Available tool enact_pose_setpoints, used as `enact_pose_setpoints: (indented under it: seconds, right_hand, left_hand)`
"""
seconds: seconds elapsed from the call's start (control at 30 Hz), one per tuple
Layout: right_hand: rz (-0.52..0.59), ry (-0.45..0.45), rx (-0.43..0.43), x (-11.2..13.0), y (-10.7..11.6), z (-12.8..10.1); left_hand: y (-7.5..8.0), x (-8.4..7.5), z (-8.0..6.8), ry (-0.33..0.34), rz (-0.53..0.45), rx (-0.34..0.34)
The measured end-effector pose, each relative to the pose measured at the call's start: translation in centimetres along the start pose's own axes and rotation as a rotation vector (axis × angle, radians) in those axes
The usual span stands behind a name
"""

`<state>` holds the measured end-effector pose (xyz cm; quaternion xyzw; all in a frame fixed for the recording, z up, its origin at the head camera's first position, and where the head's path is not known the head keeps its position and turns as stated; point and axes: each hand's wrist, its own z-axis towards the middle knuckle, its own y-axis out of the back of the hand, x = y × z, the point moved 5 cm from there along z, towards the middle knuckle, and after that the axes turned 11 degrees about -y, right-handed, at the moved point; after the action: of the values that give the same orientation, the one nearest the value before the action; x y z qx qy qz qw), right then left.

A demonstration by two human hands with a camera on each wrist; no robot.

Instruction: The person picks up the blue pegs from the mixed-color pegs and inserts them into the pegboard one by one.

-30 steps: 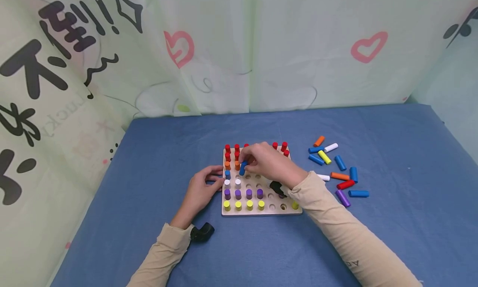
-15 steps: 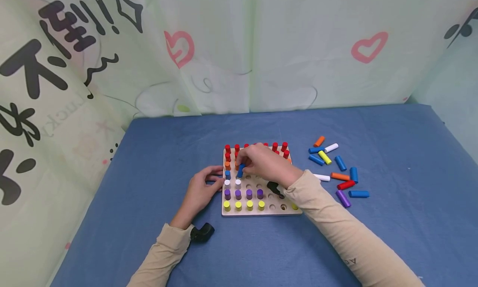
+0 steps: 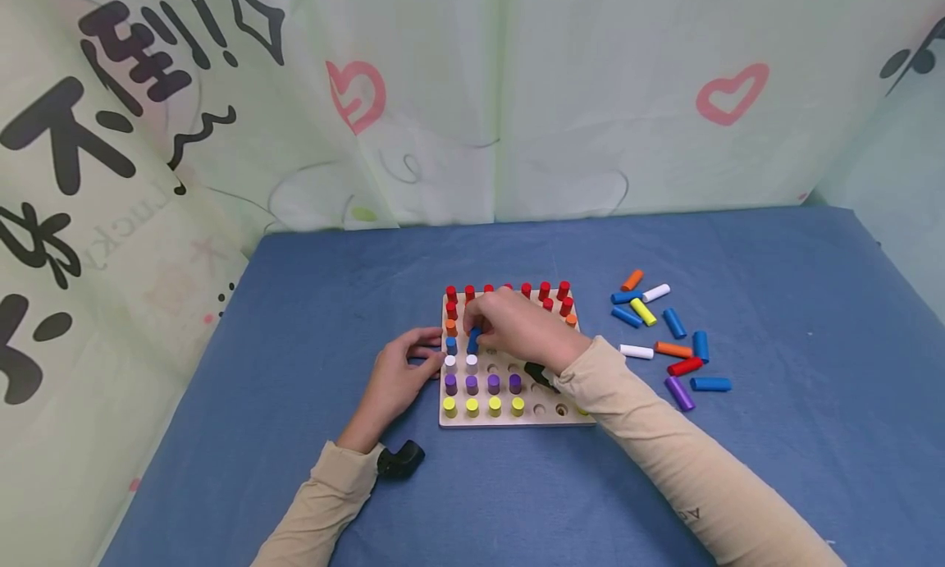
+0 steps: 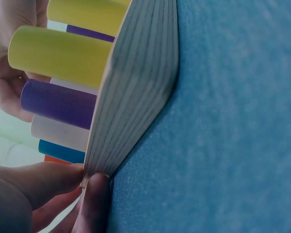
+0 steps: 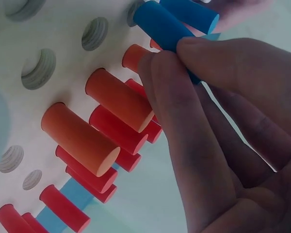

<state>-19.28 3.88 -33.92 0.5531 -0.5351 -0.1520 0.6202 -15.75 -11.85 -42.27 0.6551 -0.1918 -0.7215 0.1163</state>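
Note:
A wooden peg board (image 3: 550, 419) lies on the blue cloth, with rows of red, orange, white, purple and yellow pegs standing in it. My right hand (image 3: 478, 327) pinches a blue peg (image 3: 473, 340) and holds it upright over the board's blue row, beside one seated blue peg (image 3: 450, 346). In the right wrist view my fingertips (image 5: 184, 68) grip that blue peg (image 5: 160, 23) just past the orange pegs (image 5: 119, 99). My left hand (image 3: 428, 355) holds the board's left edge; its fingertips (image 4: 94, 194) pinch the board's rim (image 4: 136, 92).
Several loose pegs (image 3: 668, 337) in blue, orange, white, yellow, red and purple lie on the cloth right of the board. Several board holes (image 3: 539, 409) stand empty. A printed curtain (image 3: 472, 99) closes off the back and left.
My right hand has shifted slightly left and down with the blue peg, which has gone from tilted to upright over the blue row. The left hand has stayed put.

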Motion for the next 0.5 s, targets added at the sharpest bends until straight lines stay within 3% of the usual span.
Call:
enact_pose_setpoints:
  seconds: [0.5]
  right_hand:
    - [-0.054,0.015,0.009,0.19,-0.36,0.15]
  left_hand:
    - [0.04,0.03,0.05,-0.017,0.010,0.004]
